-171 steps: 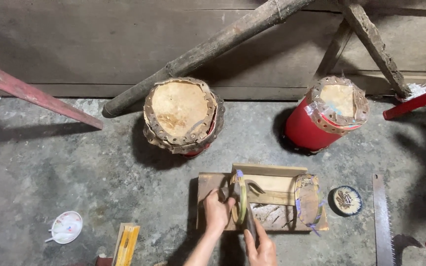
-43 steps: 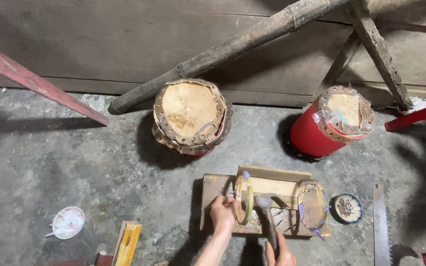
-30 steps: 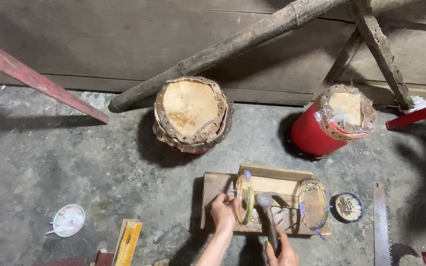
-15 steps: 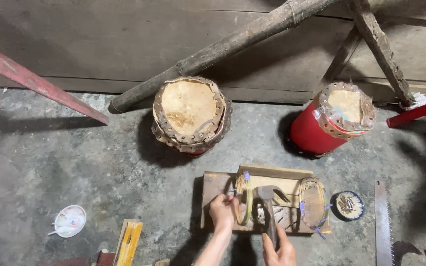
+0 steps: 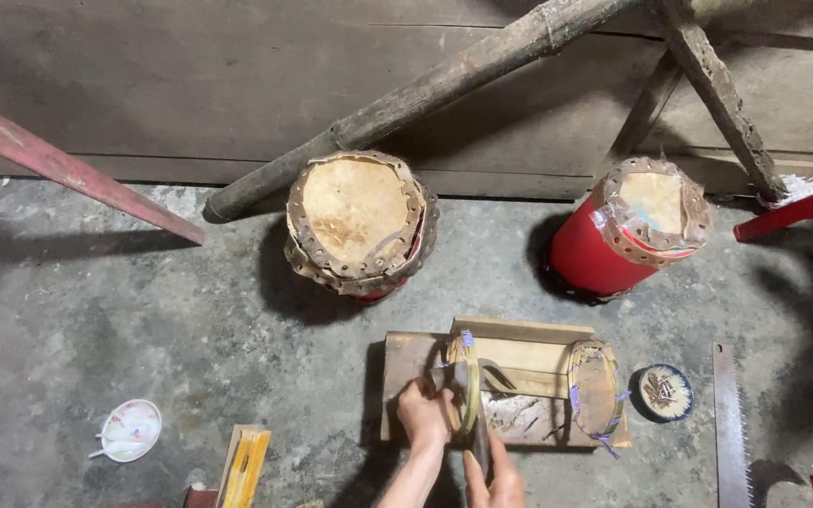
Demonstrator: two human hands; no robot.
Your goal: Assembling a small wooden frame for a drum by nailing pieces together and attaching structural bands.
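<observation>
Left hand (image 5: 422,414), seen from the head camera, is closed around the rim of a small bamboo hoop (image 5: 468,390) that stands on edge on a wooden work block (image 5: 406,362); the grip appears to steady the hoop upright against the block. Right hand (image 5: 493,480), at the bottom edge of the frame, is clenched on the handle of a hammer (image 5: 475,414), whose head lies at the hoop, just beside the left hand's fingers; the handle runs back toward the person, so that a stroke would fall on the supported part of the rim.

The block lies on the concrete floor (image 5: 143,329), near its lower middle, and gives a firm backing. A second hoop (image 5: 595,390), with purple ties, rests at the block's right end, within reach. Just right of the block sits a small round tin of nails (image 5: 664,392); beyond it a handsaw (image 5: 730,423) lies lengthwise near the floor's right edge.

Farther back stand two drums with rough hide heads: a larger one (image 5: 358,221) at centre and a red-bodied one (image 5: 628,230) to the right, both well apart from the hands. A heavy pole (image 5: 425,89) leans across the plank wall (image 5: 143,75) behind them. A red beam (image 5: 68,169) slants in at the left. At lower left lie a small white dish (image 5: 129,430) and a yellow wooden tool (image 5: 245,466), neither touched.
</observation>
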